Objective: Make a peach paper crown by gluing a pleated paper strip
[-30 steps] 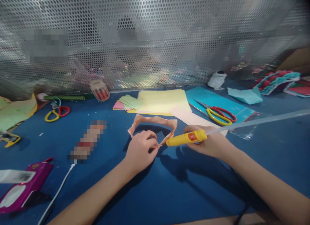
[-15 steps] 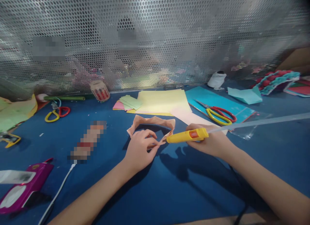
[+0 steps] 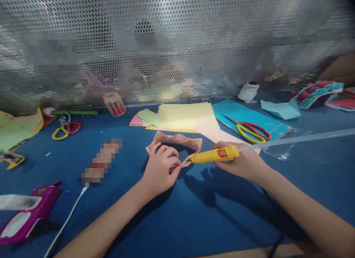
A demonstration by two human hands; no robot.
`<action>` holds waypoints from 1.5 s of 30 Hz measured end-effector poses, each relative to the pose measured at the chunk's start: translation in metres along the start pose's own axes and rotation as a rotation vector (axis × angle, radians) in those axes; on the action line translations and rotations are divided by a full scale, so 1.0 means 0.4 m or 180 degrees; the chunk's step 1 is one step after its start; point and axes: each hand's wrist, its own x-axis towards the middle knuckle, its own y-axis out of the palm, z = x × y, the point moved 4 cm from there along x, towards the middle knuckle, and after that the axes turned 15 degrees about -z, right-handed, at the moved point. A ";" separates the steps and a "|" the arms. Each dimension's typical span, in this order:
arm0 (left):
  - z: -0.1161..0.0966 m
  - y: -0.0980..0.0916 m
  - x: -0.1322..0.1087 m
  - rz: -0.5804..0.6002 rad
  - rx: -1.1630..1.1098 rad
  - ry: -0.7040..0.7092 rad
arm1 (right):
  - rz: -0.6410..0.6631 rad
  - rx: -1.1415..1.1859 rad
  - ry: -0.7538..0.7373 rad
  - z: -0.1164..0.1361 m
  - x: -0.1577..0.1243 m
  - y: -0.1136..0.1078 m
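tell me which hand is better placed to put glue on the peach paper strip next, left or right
Probably the right hand: it holds the yellow hot glue gun, its nozzle at the peach paper strip. The left hand pinches that strip close by, so seems better suited to steadying it.

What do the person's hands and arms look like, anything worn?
The left hand and right hand are ungloved; the left forearm and right forearm are bare, with no sleeves, watch or bracelet visible. Part of the right hand is hidden.
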 end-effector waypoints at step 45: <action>-0.039 -0.006 -0.013 -0.0420 0.0638 0.0492 | 0.0413 -0.0354 -0.0414 0.028 -0.011 0.007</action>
